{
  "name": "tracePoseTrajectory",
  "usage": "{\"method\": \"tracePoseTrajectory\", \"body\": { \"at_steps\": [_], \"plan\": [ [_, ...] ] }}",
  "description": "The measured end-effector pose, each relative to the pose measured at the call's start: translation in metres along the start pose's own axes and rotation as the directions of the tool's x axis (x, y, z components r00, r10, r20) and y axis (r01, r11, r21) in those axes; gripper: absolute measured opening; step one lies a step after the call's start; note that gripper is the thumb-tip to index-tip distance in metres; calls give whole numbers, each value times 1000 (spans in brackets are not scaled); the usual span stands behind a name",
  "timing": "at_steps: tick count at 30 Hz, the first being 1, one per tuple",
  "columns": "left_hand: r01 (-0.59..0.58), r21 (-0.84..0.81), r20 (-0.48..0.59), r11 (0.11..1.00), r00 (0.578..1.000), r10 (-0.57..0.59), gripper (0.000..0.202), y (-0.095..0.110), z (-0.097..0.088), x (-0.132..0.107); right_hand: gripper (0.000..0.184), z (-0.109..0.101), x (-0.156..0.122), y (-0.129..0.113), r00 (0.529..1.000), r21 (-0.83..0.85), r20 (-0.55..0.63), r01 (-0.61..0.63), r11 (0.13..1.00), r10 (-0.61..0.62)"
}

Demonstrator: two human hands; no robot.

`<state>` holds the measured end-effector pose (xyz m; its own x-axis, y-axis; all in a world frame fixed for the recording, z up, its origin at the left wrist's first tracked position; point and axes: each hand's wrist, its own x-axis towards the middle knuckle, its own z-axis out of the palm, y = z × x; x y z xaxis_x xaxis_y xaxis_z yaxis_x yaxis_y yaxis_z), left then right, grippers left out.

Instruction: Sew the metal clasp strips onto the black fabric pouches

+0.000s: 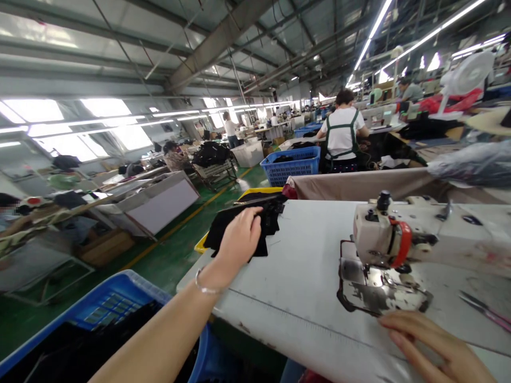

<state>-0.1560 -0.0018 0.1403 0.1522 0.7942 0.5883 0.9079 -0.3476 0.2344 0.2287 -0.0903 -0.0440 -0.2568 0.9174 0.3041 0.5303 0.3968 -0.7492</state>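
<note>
My left hand (240, 239) reaches out over a pile of black fabric pieces (225, 222) at the table's left end. Its fingers stretch forward onto the cloth, and no piece is lifted. A bracelet (205, 284) circles that wrist. At lower right, my right hand (429, 340) hovers close to or rests on the white table (297, 255), holding nothing, with its fingers extended. Just beyond its fingertips is the metal plate (379, 290) of a white sewing machine (375, 234) with an orange band. Whether the right fingertips touch the plate I cannot tell.
Pink-handled scissors (485, 308) lie right of the machine. A blue basket (131, 284) with black cloth stands below left. Part of a yellow bin (200, 244) shows under the pile. Ahead, a co-worker in a green apron (342, 130) sits beside another blue basket (290, 167).
</note>
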Motion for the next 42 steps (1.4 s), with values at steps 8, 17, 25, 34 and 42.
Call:
{"method": "tracePoseTrajectory", "body": {
  "at_steps": [8,17,25,34,42],
  "plan": [
    [-272,-541,247,796,853,460,42,98,49,-142,44,54,42,-89,862,565,276,-504,653,426],
    [289,-440,563,850,826,10,67,116,59,-144,28,11,20,-135,928,310,145,-372,875,343],
    [709,-696,717,112,696,40,56,127,30,-117,19,-35,23,-140,982,207,167,-126,970,92],
    [658,-752,644,45,747,-163,29,135,29,-115,25,-41,18,-150,977,141,183,-140,980,113],
    [672,-715,699,-192,676,-234,27,143,30,-116,23,-41,18,-153,987,85,144,-80,993,67]
  ]
}}
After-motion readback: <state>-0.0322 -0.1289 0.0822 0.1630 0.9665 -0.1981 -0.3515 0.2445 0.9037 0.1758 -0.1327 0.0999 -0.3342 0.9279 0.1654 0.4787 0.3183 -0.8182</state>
